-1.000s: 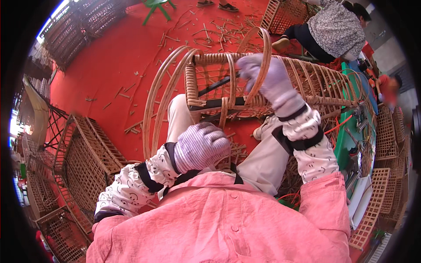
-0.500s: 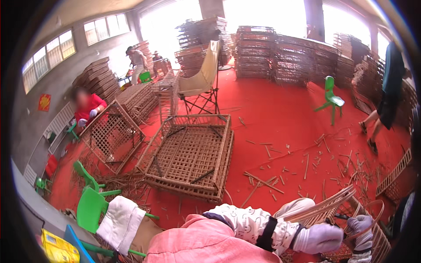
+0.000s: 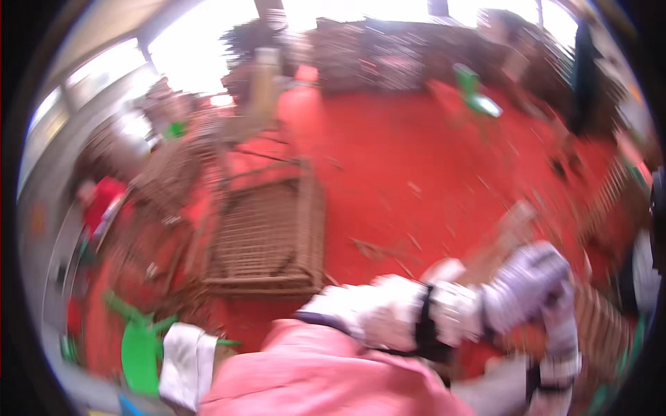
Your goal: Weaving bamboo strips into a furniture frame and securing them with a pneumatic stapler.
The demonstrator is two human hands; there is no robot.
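Note:
My left hand, in a pale lavender glove, reaches in from a white patterned sleeve with a black band at the lower right. Beside it my right hand, also gloved, comes up from below, so close that the two overlap. Motion smears the fingers of both, so I cannot make out what they hold. A blurred bundle of tan wicker strips rises just beyond the left hand. Part of a woven wicker frame stands to the right of my hands.
A large woven wicker basket rests on the red floor, with loose strips strewn about. A green chair with a white cloth stands at lower left. Wicker stacks line the back. A person in red is at left.
The view has swung, shifting the room left and upward, and is now blurred. My left hand has risen and come closer to my right hand, which has also moved up.

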